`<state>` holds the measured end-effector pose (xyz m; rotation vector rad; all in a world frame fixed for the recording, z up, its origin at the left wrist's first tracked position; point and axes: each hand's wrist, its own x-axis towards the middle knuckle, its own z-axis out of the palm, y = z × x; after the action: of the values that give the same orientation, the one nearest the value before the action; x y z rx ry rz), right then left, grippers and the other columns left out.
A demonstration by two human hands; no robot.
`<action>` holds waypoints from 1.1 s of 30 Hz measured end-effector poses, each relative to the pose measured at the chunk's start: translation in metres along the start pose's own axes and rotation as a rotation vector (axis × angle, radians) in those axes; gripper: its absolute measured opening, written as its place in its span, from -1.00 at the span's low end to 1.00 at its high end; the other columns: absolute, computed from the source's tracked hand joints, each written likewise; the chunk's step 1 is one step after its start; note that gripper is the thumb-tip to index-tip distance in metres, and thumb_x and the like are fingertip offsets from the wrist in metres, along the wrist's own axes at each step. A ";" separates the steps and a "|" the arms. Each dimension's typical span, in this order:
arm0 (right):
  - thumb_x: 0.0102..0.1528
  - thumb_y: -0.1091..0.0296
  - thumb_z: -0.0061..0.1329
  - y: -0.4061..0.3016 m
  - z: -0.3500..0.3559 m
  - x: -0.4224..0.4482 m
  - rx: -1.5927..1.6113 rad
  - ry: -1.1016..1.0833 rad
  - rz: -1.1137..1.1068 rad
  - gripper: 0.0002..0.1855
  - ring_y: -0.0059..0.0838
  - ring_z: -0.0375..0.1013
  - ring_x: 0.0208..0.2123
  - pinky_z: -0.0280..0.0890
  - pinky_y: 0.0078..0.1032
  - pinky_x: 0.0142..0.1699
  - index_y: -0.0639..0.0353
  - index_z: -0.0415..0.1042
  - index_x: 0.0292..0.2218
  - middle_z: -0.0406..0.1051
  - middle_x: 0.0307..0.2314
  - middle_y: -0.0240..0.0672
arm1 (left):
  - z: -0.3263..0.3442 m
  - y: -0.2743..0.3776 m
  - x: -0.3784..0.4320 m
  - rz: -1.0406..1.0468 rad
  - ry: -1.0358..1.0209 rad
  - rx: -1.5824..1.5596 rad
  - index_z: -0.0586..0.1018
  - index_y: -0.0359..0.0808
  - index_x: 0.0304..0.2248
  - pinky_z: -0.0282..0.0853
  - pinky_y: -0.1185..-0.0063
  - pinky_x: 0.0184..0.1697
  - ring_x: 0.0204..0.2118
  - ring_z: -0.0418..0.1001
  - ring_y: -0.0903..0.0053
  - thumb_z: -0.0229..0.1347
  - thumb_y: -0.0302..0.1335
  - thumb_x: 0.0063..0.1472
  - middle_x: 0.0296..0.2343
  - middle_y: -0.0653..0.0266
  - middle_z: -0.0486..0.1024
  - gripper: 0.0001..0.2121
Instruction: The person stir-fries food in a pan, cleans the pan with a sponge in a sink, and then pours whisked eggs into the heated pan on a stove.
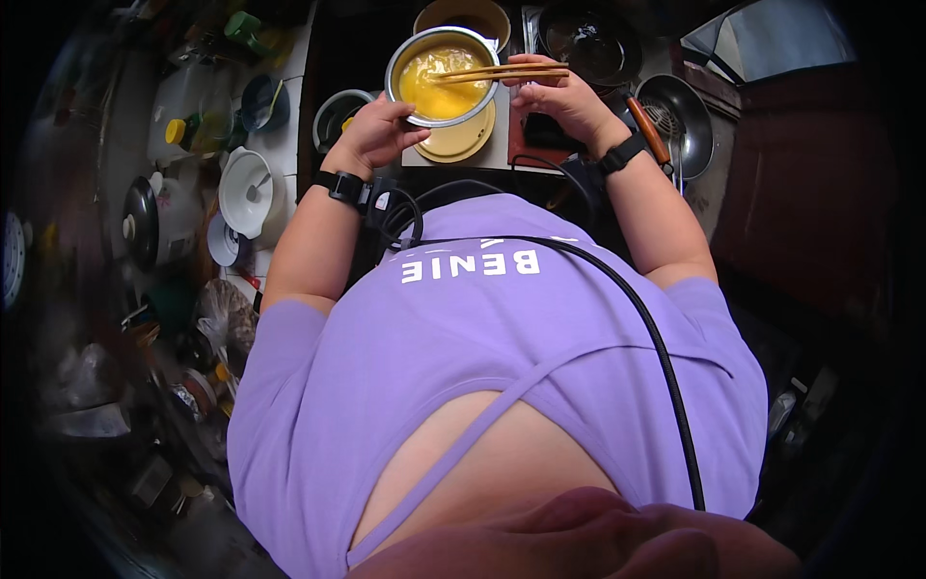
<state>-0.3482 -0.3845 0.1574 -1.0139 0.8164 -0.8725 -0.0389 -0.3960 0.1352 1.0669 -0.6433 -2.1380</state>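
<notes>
My left hand [380, 132] grips the near left rim of a metal bowl [476, 117], thumb at its edge. Beaten egg [440, 98], yellow and frothy in places, lies in the bowl. A pair of wooden chopsticks [499, 73] is in my right hand [557, 98], their tips dipping into the egg and their length crossing the bowl's right rim. Partly under the bowl, a round yellow lid or plate [463, 145] rests on the light worktop; its far part is hidden.
Behind the bowl stands a tan round container [495, 22]. To the right are a dark pan [589, 43] and a wok [694, 134] holding a slotted utensil. A white pot [246, 192] and a blue cup [264, 103] stand on the tiled left counter. A black cable [658, 333] crosses my torso.
</notes>
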 end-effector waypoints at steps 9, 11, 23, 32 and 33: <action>-0.07 0.19 0.10 0.026 -0.147 -0.053 -1.168 0.759 0.067 -0.66 -0.31 0.49 -0.32 0.36 -0.47 -0.18 0.17 0.50 -0.26 0.50 -0.39 -0.21 | -0.013 -0.001 0.000 0.017 -0.005 -0.017 0.20 -0.24 -0.04 0.57 0.52 -0.32 -0.28 0.51 0.37 -0.15 -0.59 0.23 -0.20 0.11 0.42 -0.70; -0.11 0.02 0.14 0.028 -0.162 -0.083 -1.603 0.914 0.414 -0.40 -0.12 0.44 -0.17 0.29 -0.33 -0.03 0.02 0.38 -0.04 0.45 -0.26 -0.10 | -0.015 -0.001 -0.002 0.019 -0.005 -0.021 0.21 -0.24 -0.04 0.56 0.52 -0.33 -0.28 0.51 0.39 -0.15 -0.59 0.23 -0.20 0.13 0.42 -0.70; -0.04 0.25 -0.05 0.078 -0.215 -0.115 -1.292 0.791 0.534 -0.40 -0.11 0.36 -0.05 0.22 -0.29 0.04 -0.06 0.21 0.08 0.39 -0.12 -0.10 | -0.008 0.002 -0.006 0.004 0.030 0.021 0.24 -0.27 -0.05 0.56 0.53 -0.34 -0.32 0.50 0.43 -0.13 -0.60 0.21 -0.22 0.15 0.43 -0.70; -0.05 0.26 -0.02 0.077 -0.242 -0.111 -1.250 0.731 0.538 -0.42 -0.17 0.37 -0.06 0.23 -0.31 0.04 -0.17 0.25 0.05 0.40 -0.13 -0.18 | -0.003 -0.001 -0.005 -0.010 0.043 0.024 0.24 -0.28 -0.04 0.57 0.52 -0.33 -0.31 0.51 0.42 -0.12 -0.60 0.22 -0.22 0.15 0.43 -0.69; -0.05 0.26 -0.02 0.077 -0.242 -0.111 -1.252 0.729 0.545 -0.43 -0.17 0.38 -0.06 0.23 -0.31 0.03 -0.16 0.26 0.04 0.41 -0.14 -0.17 | -0.002 -0.001 -0.004 -0.012 0.046 0.025 0.24 -0.28 -0.04 0.57 0.52 -0.33 -0.32 0.51 0.42 -0.12 -0.60 0.22 -0.23 0.15 0.43 -0.70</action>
<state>-0.5911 -0.3511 0.0279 -1.3996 2.2923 -0.1364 -0.0352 -0.3925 0.1354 1.1328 -0.6450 -2.1141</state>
